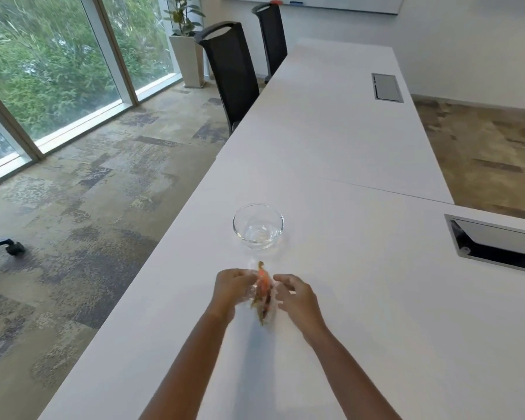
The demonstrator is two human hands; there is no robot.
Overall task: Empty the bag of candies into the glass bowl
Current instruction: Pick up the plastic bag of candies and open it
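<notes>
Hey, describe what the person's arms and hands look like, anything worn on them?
Both forearms are bare as far as the picture's lower edge: no sleeves show. The left hand and right hand wear no gloves, and no watch or bracelet shows on either wrist. The picture is too blurred to tell about rings.

Low in the frame's centre, the left hand (pixel 229 287) and right hand (pixel 296 295) flank a blurred candy bag (pixel 262 291) above the white table (pixel 361 298); the empty glass bowl (pixel 258 225) sits just above them.

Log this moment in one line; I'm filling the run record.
left hand: grips candy bag | right hand: beside bag | glass bowl: empty
</notes>
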